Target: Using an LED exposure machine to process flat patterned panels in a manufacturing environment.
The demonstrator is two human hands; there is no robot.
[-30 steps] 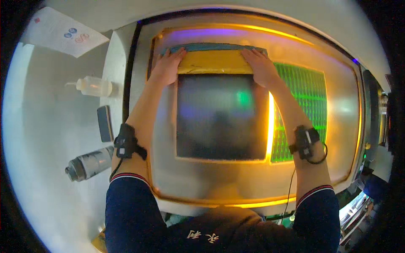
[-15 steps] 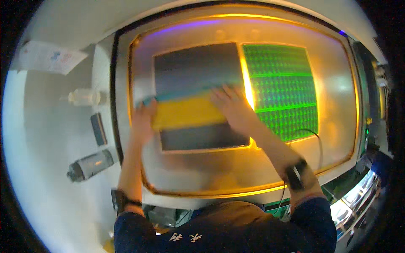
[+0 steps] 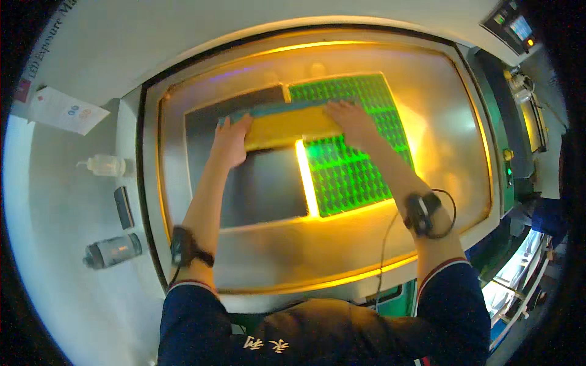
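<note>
A long yellow squeegee-like bar (image 3: 293, 128) with a blue-green far edge lies crosswise over the lit table. My left hand (image 3: 232, 143) is wrapped round its left end, my right hand (image 3: 355, 125) round its right end. Beneath it, the bar spans a dark panel (image 3: 262, 189) on the left and a green patterned panel (image 3: 351, 177) on the right, covering part of both. A bright strip of light (image 3: 307, 183) runs between the two panels. I cannot make out whether the bar presses on the surface.
Raised edging with a yellow glow (image 3: 329, 282) rings the metal table. To the left are a small whitish bottle (image 3: 107, 165), a dark block (image 3: 123, 207), a grey cylinder (image 3: 114, 250) and a paper sheet (image 3: 73, 111). A control screen (image 3: 520, 27) sits far right. A cable (image 3: 384, 247) hangs from my right forearm device.
Both hands have carried the bar to the right relative to the panels and toward the table's far side. It now overlaps the green panel, where before it lay over the dark one.
</note>
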